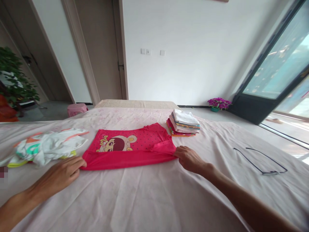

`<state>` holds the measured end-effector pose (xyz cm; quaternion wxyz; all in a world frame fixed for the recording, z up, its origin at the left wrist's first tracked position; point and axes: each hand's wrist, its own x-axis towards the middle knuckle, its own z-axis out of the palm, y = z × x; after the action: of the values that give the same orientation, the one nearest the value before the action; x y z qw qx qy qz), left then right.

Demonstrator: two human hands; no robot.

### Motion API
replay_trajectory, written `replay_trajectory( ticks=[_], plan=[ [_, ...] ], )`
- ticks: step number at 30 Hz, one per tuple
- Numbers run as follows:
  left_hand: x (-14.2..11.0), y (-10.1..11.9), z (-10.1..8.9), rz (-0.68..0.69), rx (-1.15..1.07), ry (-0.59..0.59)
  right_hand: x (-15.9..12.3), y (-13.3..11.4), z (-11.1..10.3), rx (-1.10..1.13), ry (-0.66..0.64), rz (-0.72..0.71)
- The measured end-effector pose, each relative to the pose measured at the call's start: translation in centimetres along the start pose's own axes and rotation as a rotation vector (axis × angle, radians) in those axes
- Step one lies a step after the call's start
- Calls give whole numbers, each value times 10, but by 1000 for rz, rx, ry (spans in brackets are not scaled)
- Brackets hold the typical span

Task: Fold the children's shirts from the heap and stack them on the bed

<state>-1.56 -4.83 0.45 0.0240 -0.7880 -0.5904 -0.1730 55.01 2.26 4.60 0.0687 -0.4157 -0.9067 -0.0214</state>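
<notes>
A bright pink child's shirt (135,146) with a cartoon face lies flat on the bed sheet (145,199), its near edge folded over. My left hand (64,172) pinches the shirt's near-left corner, fingers closed on the cloth. My right hand (189,158) grips the near-right corner the same way. Both forearms reach in from the bottom of the view.
A crumpled white garment with coloured trim (45,148) lies left of the shirt. A stack of folded clothes (183,123) sits behind its right end. A pair of glasses (262,161) lies on the right. A pink stool (76,109) and potted flowers (218,103) stand on the floor beyond.
</notes>
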Motion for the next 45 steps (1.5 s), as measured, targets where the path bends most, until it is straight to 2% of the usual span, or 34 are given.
replay_trajectory(
  ticks=[3, 5, 7, 10, 13, 16, 18, 25, 29, 35, 38, 42, 45],
  plan=[
    [-9, 10, -5, 22, 58, -114, -10, -16, -20, 123, -45, -5],
    [-1, 25, -8, -17, 57, -111, -3, -27, -30, 179, -44, -18],
    [14, 45, -6, -21, 0, -128, 13, -40, -32, 218, -36, -66],
    [39, 71, 9, 17, -72, -132, 42, -54, -13, 220, -37, -165],
    [53, 80, 33, 56, -50, -103, 62, -56, 20, 153, -78, -159],
    [55, 77, 51, 98, 19, -86, 68, -47, 49, 83, -90, -102],
    [53, 74, 55, 105, 67, -84, 67, -39, 60, 48, -56, -80],
    [49, 70, 50, 86, 157, -108, 66, -25, 80, -68, 74, -68],
    [49, 57, 49, 44, 134, -117, 65, -16, 85, -97, 72, -15],
    [50, 39, 50, -171, 179, -175, 58, 1, 86, -139, 76, 28],
    [51, 33, 54, -268, 227, -161, 57, 4, 81, -170, 38, 48],
    [60, 22, 57, -311, 301, -82, 69, 4, 61, -190, -44, 198],
    [79, 6, 59, -317, 355, -28, 92, 3, 42, -170, -38, 260]
  ],
)
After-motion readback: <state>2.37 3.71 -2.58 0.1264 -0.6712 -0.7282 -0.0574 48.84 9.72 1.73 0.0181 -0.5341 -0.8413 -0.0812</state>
